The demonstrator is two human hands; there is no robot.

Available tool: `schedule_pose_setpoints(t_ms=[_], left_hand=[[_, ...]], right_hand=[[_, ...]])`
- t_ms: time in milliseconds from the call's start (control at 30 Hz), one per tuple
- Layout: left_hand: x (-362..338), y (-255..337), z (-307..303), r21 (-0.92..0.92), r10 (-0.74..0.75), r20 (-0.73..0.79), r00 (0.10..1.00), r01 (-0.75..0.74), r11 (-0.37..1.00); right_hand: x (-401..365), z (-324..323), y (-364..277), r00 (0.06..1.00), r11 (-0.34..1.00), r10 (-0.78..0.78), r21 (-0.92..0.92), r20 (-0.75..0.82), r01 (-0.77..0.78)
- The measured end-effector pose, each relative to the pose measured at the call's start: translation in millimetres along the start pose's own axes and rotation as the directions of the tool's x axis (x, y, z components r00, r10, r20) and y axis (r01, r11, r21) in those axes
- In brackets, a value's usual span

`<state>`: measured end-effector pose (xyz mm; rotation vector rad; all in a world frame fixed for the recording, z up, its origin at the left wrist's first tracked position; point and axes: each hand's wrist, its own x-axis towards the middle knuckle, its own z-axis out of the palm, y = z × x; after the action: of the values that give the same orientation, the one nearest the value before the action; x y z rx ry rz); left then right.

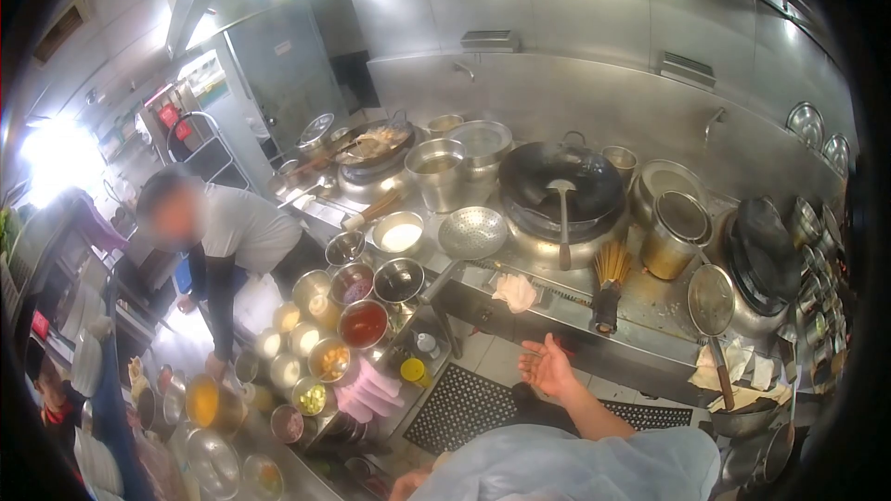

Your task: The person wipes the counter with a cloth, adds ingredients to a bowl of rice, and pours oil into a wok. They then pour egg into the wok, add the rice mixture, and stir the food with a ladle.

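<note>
My right hand (548, 366) is held out over the floor in front of the stove, fingers spread and holding nothing. Nearest to it is a crumpled pale cloth (515, 292) on the stove's front edge. Beyond lies a dark wok (534, 172) on its burner, with a spatula (563, 223) resting in it. A bamboo wok brush (610, 283) stands to the right of the cloth. Low at the picture's bottom edge, only part of my left hand (410, 484) shows beside my apron; its fingers are not clear.
Bowls of sauces and ingredients crowd the left counter, including a red sauce bowl (362, 323), with pink gloves (367, 390) at its edge. A co-worker (246, 232) bends over that counter's far side. A strainer (710, 301) lies right. Black mats (464, 408) cover the floor.
</note>
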<state>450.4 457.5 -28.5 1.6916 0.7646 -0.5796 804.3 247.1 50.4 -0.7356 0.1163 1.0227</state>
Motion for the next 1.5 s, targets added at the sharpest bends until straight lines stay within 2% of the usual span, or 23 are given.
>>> schedule_pose_setpoints(t_ms=[633,900,1033,1167,1500], left_hand=[[32.7,21.2,-10.4,-0.008,0.002,-0.014,1.0,-0.002,1.0],[50.9,23.3,-13.1,-0.019,0.017,-0.004,1.0,-0.017,1.0],[55.2,12.5,-6.8,-0.032,0.01,-0.001,1.0,-0.01,0.999],[53.9,-8.4,3.4,-0.043,-0.006,-0.006,1.0,0.006,0.999],[40.4,-75.8,42.7,-0.123,-0.113,-0.05,0.992,0.106,0.987]], right_hand=[[4.1,1.7,-0.5,0.998,0.999,0.024,-0.028,-0.058,-0.026],[13.1,12.3,-11.3,0.999,0.997,0.027,-0.069,-0.032,-0.03],[5.7,18.9,-12.0,0.997,0.998,0.038,-0.05,-0.067,-0.041],[5.1,13.4,-7.4,0.999,0.999,0.032,-0.019,-0.031,-0.032],[12.8,13.3,7.8,0.994,0.995,0.078,-0.05,-0.079,-0.082]])
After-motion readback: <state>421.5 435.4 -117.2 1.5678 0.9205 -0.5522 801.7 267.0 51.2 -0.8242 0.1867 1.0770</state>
